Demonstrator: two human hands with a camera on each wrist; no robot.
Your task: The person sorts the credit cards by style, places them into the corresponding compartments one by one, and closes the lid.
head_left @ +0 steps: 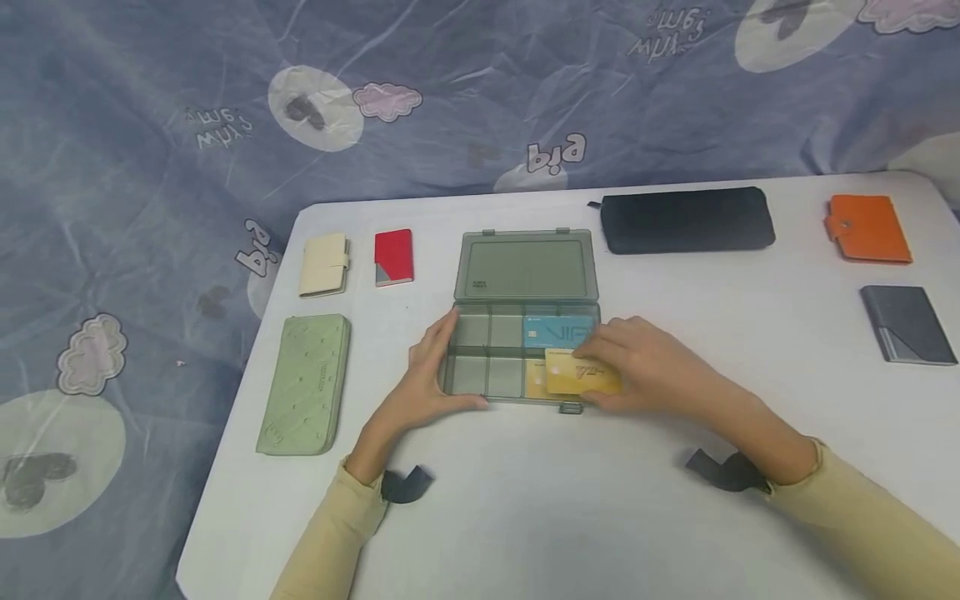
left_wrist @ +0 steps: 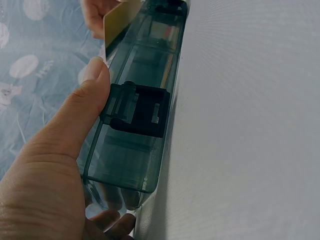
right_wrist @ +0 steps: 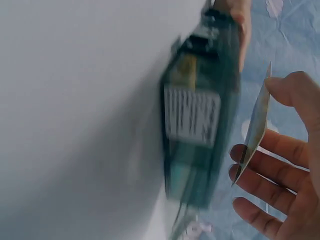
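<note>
A translucent grey-green plastic storage box [head_left: 467,377] lies on the table with its lid [head_left: 528,265] folded back. My left hand [head_left: 429,379] grips its left end, the thumb along the front wall by a latch [left_wrist: 137,111]. Between thumb and fingers, my right hand [head_left: 637,367] pinches a yellow card [head_left: 562,375] over the front right compartment. Seen from the right wrist, that card [right_wrist: 256,125] stands edge-on, apart from the box. Another yellow card [head_left: 534,380] lies beneath it in that compartment, partly hidden. A blue card [head_left: 546,331] lies in the back right compartment.
To the left are a green wallet [head_left: 303,385], a cream card holder [head_left: 324,265] and a red card holder [head_left: 393,257]. A black pouch [head_left: 686,221] lies behind at right, with an orange wallet [head_left: 872,229] and a dark grey card holder [head_left: 909,323] farther right.
</note>
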